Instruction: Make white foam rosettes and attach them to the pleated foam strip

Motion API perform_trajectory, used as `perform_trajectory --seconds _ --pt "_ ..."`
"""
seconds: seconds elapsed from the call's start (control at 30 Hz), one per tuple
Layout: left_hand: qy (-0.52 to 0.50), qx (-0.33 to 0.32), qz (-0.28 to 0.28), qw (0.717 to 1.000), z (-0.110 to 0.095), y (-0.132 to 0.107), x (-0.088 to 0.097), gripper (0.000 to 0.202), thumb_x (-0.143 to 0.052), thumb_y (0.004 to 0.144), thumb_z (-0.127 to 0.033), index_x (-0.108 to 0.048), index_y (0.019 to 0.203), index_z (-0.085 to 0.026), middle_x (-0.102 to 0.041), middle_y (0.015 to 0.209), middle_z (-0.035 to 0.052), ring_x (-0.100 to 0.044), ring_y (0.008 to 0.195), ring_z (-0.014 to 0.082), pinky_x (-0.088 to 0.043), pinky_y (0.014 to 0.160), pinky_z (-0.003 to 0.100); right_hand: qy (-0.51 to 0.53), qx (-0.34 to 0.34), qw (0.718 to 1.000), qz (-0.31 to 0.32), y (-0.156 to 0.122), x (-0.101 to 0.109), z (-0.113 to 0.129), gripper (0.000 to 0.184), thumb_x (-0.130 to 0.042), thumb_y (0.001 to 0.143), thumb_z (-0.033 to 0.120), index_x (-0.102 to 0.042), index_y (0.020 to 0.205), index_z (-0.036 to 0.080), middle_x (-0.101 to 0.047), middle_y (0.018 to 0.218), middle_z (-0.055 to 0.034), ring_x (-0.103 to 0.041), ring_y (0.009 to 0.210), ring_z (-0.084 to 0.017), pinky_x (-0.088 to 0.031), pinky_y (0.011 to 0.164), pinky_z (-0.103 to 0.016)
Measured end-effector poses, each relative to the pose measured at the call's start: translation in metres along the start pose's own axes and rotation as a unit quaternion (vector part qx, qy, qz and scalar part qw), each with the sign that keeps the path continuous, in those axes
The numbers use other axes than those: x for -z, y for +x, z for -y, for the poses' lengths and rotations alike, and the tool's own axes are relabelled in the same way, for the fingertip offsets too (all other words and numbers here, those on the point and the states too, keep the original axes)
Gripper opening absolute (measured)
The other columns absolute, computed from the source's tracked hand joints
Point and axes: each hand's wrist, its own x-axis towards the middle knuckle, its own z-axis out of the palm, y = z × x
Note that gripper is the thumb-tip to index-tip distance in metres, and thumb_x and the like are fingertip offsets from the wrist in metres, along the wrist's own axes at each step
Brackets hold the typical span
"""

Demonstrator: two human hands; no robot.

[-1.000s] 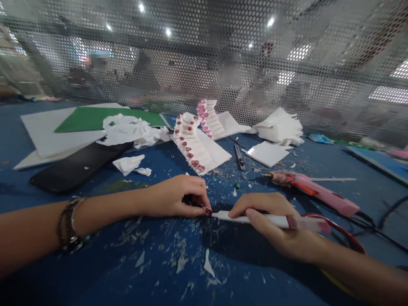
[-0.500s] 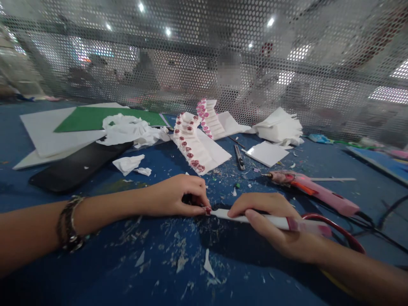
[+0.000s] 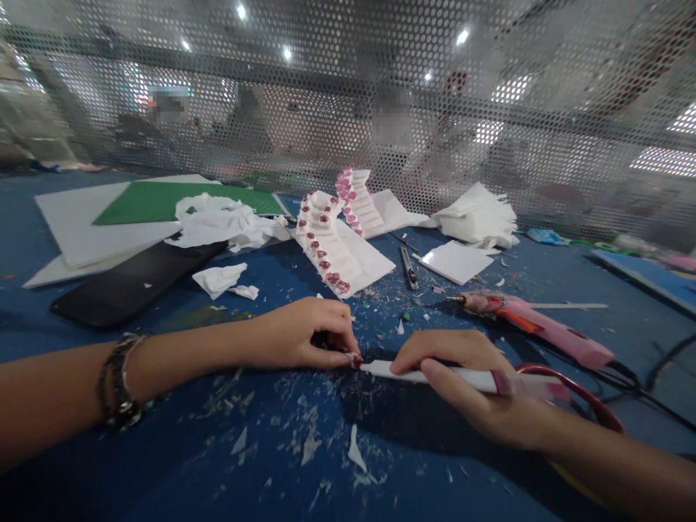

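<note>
My left hand (image 3: 320,337) rests low over the blue table, thumb and fingertips pinching a small dark red curled piece (image 3: 357,360). In my right hand (image 3: 467,362) is a white marker (image 3: 481,380) with a clear pinkish-red end, held like a pen. Its tip points left, at or very near the red piece; contact is hard to tell. Behind my hands stands a folded white paper (image 3: 364,257) edged with similar dark red rosettes. Another folded paper (image 3: 370,217), edged in pink ones, is just beyond it.
A pink corded tool (image 3: 565,335) with a metal tip lies at right. Nearby are a cutter knife (image 3: 407,268) and a white square block (image 3: 457,262). Crumpled tissue (image 3: 217,221), green sheet (image 3: 135,204) and black case (image 3: 125,290) sit left. A perforated metal screen (image 3: 326,94) borders the back.
The marker in my right hand has shifted very slightly right, its tip drawing back a little from the red piece. My left hand has hardly moved.
</note>
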Motion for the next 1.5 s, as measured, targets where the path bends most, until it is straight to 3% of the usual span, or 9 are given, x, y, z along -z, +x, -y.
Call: perform_trajectory --seconds 1.5 --pt "0.003 -0.003 0.000 1.000 -0.0007 0.0001 0.0005 0.011 -0.052 0.075 -0.018 -0.061 0.079 -0.015 -0.051 0.071 0.0009 -0.050 0.063 0.0070 -0.039 0.058 0.015 0.005 0.015 1.000 0.010 -0.0023 -0.0004 -0.0002 0.022 -0.036 0.078 0.015 -0.059 0.078 0.014 -0.063 0.074 -0.0037 -0.057 0.067 -0.009 -0.042 0.061 -0.019"
